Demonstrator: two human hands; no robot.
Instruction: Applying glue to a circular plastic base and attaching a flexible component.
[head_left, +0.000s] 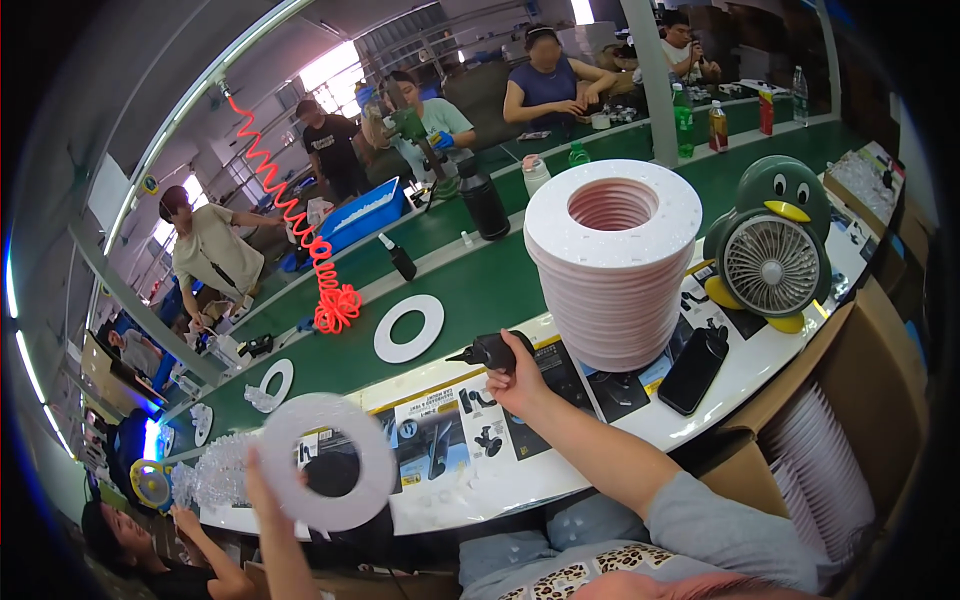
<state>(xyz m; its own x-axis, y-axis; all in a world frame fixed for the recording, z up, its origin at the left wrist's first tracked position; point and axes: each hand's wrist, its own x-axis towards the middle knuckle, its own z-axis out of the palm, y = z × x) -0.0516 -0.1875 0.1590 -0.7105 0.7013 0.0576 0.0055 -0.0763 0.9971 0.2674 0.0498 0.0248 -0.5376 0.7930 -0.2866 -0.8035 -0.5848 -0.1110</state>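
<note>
One flat white ring (pixel 378 465), edge-pinched in your left hand (pixel 266 495), hangs near the glossy white counter (pixel 455 490); one black spike-tipped bottle (pixel 493 352) fills your right hand's (pixel 515 382) grasp; one ridged, cylindrical ring stack (pixel 612 300) stands to its right.

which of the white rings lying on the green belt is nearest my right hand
The white ring just right of the red coiled hose; the others on the belt lie left of the hose, farther from your right hand.
</note>
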